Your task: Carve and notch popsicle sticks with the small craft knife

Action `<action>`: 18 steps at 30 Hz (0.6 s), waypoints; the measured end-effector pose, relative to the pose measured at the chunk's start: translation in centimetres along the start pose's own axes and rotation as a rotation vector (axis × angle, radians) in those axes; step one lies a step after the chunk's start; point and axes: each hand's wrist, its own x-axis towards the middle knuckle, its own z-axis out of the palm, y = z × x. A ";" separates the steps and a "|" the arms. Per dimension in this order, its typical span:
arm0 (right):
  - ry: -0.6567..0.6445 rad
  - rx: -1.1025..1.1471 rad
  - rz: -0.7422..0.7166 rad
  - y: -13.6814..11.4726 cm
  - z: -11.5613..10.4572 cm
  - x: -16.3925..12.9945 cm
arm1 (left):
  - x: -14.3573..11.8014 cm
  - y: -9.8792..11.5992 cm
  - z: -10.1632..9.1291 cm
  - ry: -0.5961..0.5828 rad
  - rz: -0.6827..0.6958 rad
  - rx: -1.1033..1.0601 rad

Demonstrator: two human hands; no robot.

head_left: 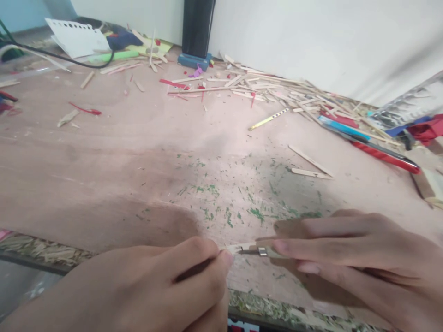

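Note:
My left hand (187,281) is closed, with thumb and forefinger pinching one end of a pale wooden stick (247,246) low over the table's front part. Along the stick lies a small dark metal strip with a shiny square end (262,251); its exact kind I cannot make out. From the other side, my right hand (349,258) grips the stick's right part between fingertips and thumb. Its fingers cover that end. Green shavings (256,213) are scattered on the tabletop just beyond both hands.
Two craft sticks (311,174) lie right of the shavings. Behind them are a yellow pencil (268,120), a blue cutter (344,128) and a red one (386,157). A heap of wooden sticks (270,85) runs along the wall. Wood chips line the table's front edge (34,251).

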 end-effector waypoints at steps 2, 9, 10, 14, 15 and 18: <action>-0.032 0.101 0.034 0.0 0.0 -0.1 | 0.0 0.0 -0.1 -0.004 -0.012 -0.019; -0.061 0.213 0.042 -0.1 0.0 -0.2 | -0.2 0.1 0.0 -0.002 -0.029 -0.042; -0.079 0.227 0.049 -0.2 0.0 -0.1 | -0.2 0.0 0.1 -0.008 -0.027 -0.036; -0.109 0.210 0.033 -0.5 -0.2 0.0 | -0.1 -0.1 0.2 -0.012 -0.014 -0.043; -0.114 0.182 0.023 -0.5 -0.2 -0.1 | -0.1 -0.1 0.2 -0.011 -0.010 -0.050; -0.130 0.083 -0.014 -0.4 -0.1 -0.5 | -0.2 -0.1 0.1 -0.007 -0.011 -0.055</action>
